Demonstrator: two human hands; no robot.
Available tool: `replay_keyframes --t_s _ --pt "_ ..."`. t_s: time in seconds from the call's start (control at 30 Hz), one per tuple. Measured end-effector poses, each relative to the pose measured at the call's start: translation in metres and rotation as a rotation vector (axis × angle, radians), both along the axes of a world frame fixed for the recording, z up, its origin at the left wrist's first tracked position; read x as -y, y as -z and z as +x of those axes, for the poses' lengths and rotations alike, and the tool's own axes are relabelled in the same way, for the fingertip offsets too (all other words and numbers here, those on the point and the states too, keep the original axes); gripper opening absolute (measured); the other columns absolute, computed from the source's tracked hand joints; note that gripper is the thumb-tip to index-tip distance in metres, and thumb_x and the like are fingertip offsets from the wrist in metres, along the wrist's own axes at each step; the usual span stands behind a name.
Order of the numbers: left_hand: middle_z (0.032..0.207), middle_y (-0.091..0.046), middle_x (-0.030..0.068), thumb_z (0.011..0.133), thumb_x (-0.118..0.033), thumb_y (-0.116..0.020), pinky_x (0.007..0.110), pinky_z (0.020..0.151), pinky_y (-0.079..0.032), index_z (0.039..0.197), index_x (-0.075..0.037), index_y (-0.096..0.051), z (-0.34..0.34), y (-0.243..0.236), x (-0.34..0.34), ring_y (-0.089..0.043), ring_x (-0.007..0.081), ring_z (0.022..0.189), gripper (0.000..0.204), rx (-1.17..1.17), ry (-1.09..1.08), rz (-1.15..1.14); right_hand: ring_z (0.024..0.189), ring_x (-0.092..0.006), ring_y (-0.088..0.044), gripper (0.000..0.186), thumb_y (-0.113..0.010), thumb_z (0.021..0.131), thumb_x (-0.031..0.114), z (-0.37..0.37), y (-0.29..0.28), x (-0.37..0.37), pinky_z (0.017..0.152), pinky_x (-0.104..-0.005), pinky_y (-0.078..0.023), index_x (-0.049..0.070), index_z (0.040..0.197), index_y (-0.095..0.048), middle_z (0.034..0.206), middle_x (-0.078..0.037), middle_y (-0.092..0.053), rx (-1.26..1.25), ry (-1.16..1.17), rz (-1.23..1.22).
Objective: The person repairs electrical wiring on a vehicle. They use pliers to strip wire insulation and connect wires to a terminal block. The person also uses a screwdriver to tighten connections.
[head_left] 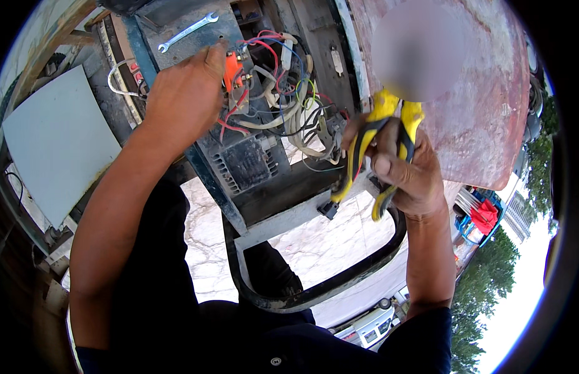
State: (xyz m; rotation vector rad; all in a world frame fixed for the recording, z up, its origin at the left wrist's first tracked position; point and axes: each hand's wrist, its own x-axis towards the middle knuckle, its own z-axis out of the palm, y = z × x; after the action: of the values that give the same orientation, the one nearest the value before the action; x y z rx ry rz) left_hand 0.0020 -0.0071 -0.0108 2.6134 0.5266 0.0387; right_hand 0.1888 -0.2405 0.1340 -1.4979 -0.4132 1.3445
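Note:
Bent over the open metal housing (214, 168), my left hand (186, 93) is closed at an orange terminal block (232, 72) with brass-coloured screws. Its fingertips are partly hidden, but the block sits right against them. Red and blue wires (274, 47) run out beside it. A double-ended open spanner (188, 32) lies on the flat plate just beyond this hand. My right hand (414, 171) grips yellow-and-black pliers (362, 146), their handles spread apart and some fingers between them. The jaws are hidden by a blurred patch.
Bundled cables (295, 118) fill the housing's right half, above a black finned unit (246, 162). A black curved bar (314, 304) spans the near side. A worn reddish panel (482, 124) stands at right, a pale flat sheet (58, 143) at left.

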Motion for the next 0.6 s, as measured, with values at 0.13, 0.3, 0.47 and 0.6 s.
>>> replay_keyframes --t_s 0.13,0.3,0.47,0.6 --pt "0.12 -0.068 0.021 0.078 -0.008 -0.079 0.047 0.09 -0.06 0.139 0.002 -0.053 0.004 -0.009 0.001 -0.071 0.0377 0.109 0.067 -0.131 -0.018 -0.003 0.099 -0.0175 -0.062 0.018 -0.079 0.092 0.015 0.001 -0.003 -0.021 0.086 -0.0318 -0.049 0.005 0.09 -0.064 0.103 -0.012 -0.067 0.051 0.086 0.001" --pt "0.119 -0.068 0.0185 0.075 -0.01 -0.085 0.045 0.091 -0.06 0.136 -0.001 -0.055 0.007 -0.008 0.003 -0.07 0.0358 0.112 0.069 -0.168 -0.017 0.034 0.104 -0.0239 -0.068 0.021 -0.071 0.095 0.018 0.006 -0.002 -0.042 0.076 -0.0283 -0.055 0.005 0.103 -0.057 0.124 -0.03 -0.064 0.141 -0.044 0.129" --pt "0.116 -0.068 0.018 0.074 -0.011 -0.086 0.044 0.09 -0.06 0.131 -0.001 -0.056 0.004 -0.008 0.002 -0.071 0.0358 0.109 0.065 -0.141 -0.002 0.038 0.102 -0.0256 -0.071 0.022 -0.066 0.093 0.009 -0.005 -0.001 -0.042 0.06 -0.0231 -0.056 0.001 0.111 -0.058 0.126 -0.031 -0.063 0.149 0.034 0.099" --pt "0.115 -0.068 0.018 0.075 -0.012 -0.084 0.045 0.088 -0.06 0.13 -0.002 -0.055 0.003 -0.013 0.003 -0.071 0.037 0.107 0.063 -0.146 -0.004 -0.004 0.102 -0.025 -0.071 0.025 -0.069 0.091 0.002 0.002 0.006 -0.033 0.06 -0.0235 -0.057 0.003 0.112 -0.057 0.121 -0.026 -0.065 0.197 0.103 0.067"
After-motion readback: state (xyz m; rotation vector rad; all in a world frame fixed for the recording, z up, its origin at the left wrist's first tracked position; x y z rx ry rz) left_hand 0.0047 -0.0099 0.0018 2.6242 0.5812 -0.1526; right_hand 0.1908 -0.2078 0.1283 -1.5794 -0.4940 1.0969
